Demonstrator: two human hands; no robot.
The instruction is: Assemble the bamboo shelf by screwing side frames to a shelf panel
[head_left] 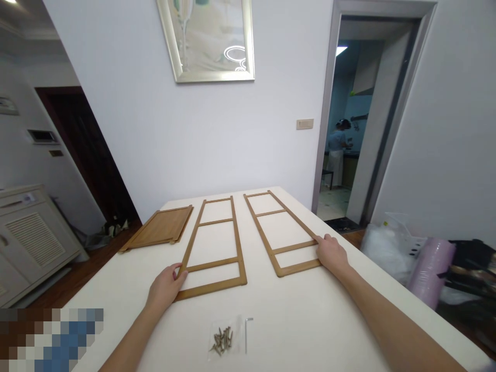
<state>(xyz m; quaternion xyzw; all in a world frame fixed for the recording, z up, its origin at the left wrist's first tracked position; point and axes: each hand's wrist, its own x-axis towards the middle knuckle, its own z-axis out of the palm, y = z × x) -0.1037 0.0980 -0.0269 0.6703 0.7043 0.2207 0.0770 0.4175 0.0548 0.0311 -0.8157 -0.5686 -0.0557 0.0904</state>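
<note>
- While both hands work the two ladder-like frames, the far left of the surface [294, 310] carries some wooden panels [165, 225], lying flat by the left edge near the far-left corner; how many are layered there, I can't tell.
- Next, the left hand [166, 284], and it's clamped, thumb and finger pinching the outer rail by the nearest crosspiece.
- That rail belongs to the left frame [216, 222], flat left of centre, its far end close to the far edge. Slim wood: light and fairly stiff, I'd judge, though the thin crosspieces look the weak spots, so the long rails are the place to hold.
- Centre now, toward the near edge: a clear bag [237, 330] of screws [222, 340], and just right of it a hex key [246, 336], neither touched.
- Over to the right frame [294, 247], flat along the right edge, apart from its twin; same light build, and likely best held by both rails.
- Finally the right hand [332, 254], closed over its outer rail near the near-right corner; how far the fingers wrap underneath is hidden.
</note>
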